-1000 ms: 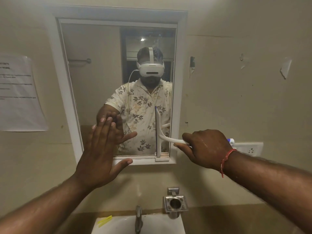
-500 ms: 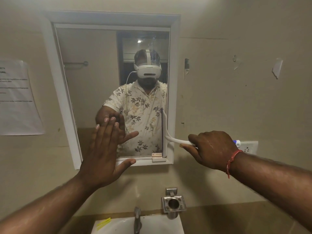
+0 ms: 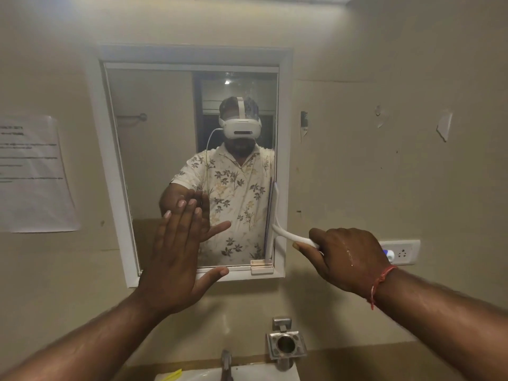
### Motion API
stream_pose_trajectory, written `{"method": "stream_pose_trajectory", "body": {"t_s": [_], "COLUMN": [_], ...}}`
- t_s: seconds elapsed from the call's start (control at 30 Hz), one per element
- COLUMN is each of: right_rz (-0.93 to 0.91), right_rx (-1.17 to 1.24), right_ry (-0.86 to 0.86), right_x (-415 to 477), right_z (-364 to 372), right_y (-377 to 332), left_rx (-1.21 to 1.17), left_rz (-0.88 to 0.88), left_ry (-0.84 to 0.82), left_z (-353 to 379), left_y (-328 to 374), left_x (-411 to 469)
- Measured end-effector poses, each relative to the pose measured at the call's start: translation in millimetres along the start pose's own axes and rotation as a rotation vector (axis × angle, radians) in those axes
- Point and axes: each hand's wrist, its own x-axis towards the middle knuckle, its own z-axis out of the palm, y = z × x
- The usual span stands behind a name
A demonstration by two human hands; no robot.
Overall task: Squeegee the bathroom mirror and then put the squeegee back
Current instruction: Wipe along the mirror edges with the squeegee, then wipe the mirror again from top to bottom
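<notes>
Both hands up: right hand [image 3: 347,257] grips squeegee [image 3: 276,215], blade seemingly at mirror [image 3: 154,149] edge; left hand [image 3: 176,259] flat, empty.

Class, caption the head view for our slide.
Right hand draws squeegee along mirror's right edge; left hand braces glass.

2 bare forearms, no sleeves in direct view. Right hand [image 3: 347,258]: red thread bracelet [image 3: 380,283] at wrist. Left hand [image 3: 176,259]: nothing worn. Mirror reflection [image 3: 233,188]: white headset, floral short-sleeved shirt.

One mirror [image 3: 154,149], one squeegee [image 3: 275,215], two hands [image 3: 176,259] [image 3: 343,257], one paper [image 3: 33,174], one tap [image 3: 226,364], one holder [image 3: 286,345], one socket [image 3: 401,253].
</notes>
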Motion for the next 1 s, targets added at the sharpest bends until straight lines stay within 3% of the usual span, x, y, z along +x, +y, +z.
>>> {"method": "stream_pose_trajectory", "body": {"t_s": [0.23,0.4,0.53,0.77,1.0], "right_rz": [0.184,0.406,0.475,0.526,0.625], "right_rx": [0.226,0.683,0.989,1.154,1.274], "right_ry": [0.091,0.134,0.184,0.205,0.234], "right_x": [44,90,127,176,198], "right_z": [-42,-74,-96,-126,-136], "right_y": [-45,-82,-107,-139,-162], "left_rx": [0.035,0.052,0.118,0.184,0.125], "left_rz": [0.074,0.099,0.107,0.132,0.044], "left_ry": [0.082,0.151,0.155,0.25,0.222], "left_z": [-26,-57,-81,-120,-112], "left_y": [-13,-26,-41,-60,-85], "left_x": [54,111,158,203,199]}}
